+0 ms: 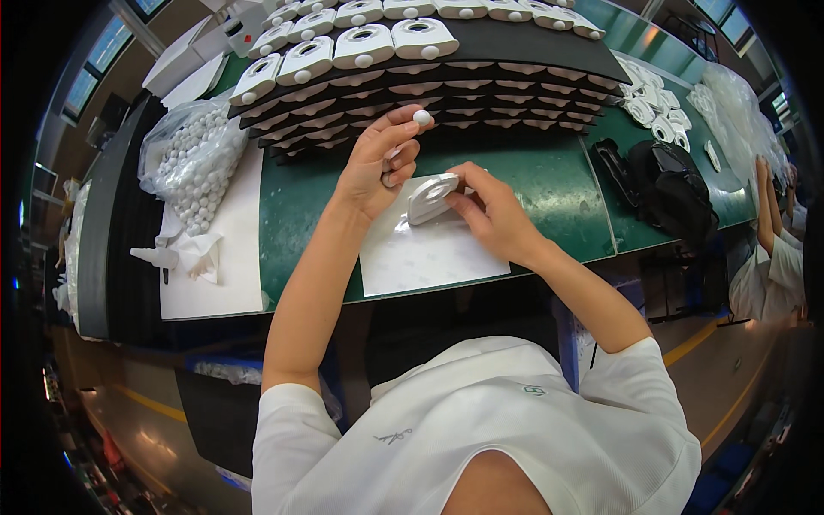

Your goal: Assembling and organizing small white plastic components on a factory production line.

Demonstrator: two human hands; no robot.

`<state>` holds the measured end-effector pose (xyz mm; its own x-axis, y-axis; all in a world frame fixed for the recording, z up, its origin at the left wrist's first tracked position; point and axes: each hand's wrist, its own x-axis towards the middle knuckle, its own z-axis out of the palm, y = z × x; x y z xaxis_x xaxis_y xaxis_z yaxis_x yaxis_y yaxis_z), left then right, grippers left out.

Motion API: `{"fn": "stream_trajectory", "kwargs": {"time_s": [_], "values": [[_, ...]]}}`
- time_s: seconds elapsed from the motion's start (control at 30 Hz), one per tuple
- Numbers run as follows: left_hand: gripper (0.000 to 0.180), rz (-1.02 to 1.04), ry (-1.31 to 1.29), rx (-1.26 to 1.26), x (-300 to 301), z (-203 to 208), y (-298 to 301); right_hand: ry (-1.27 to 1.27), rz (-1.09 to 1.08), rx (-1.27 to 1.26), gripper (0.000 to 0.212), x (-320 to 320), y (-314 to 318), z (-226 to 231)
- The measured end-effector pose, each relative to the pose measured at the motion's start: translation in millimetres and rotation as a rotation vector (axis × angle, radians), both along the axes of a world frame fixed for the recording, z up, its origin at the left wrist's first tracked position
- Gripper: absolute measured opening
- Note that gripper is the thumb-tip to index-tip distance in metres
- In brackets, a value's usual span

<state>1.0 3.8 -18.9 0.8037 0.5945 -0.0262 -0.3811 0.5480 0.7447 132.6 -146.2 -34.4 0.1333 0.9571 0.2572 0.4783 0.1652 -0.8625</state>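
Observation:
Between the thumb and forefinger of my left hand (378,167) is a small white ball (421,118), raised in front of the stacked trays. Something white also shows in the curled fingers of that hand, too hidden to name. My right hand (493,215) grips a white plastic housing (429,201) by its right side, tilted up over a white sheet (403,270) on the green table (549,193). The housing has a rounded edge, and part of it is covered by my fingers. Ball and housing are apart.
Black trays (515,47) of similar white housings with balls are stacked at the back. On the left, a plastic bag (193,146) spills white balls near a crumpled tissue (199,256). A black bag (665,189) and white rings (661,112) lie right. Another person's arms (764,202) show far right.

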Motion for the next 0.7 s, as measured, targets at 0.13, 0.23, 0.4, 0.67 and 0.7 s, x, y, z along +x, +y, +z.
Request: {"fn": "stream_trajectory", "kwargs": {"time_s": [0.13, 0.23, 0.4, 0.67, 0.7], "values": [[0.032, -0.049, -0.011, 0.029, 0, 3, -2, 0.527, -0.009, -0.033, 0.017, 13, 5, 1], [0.028, -0.055, 0.048, 0.097, 2, 6, -7, 0.874, -0.004, 0.037, 0.023, 23, 5, 3], [0.029, -0.101, 0.187, 0.3, 5, 8, -17, 1.111, 0.03, 0.08, 0.023, 31, 2, 5], [0.027, -0.097, 0.24, 0.359, 4, 11, -21, 1.07, 0.004, 0.072, 0.022, 31, 3, 4], [0.027, -0.097, 0.245, 0.359, 4, 11, -22, 1.061, 0.001, 0.074, 0.022, 31, 3, 4]]}}
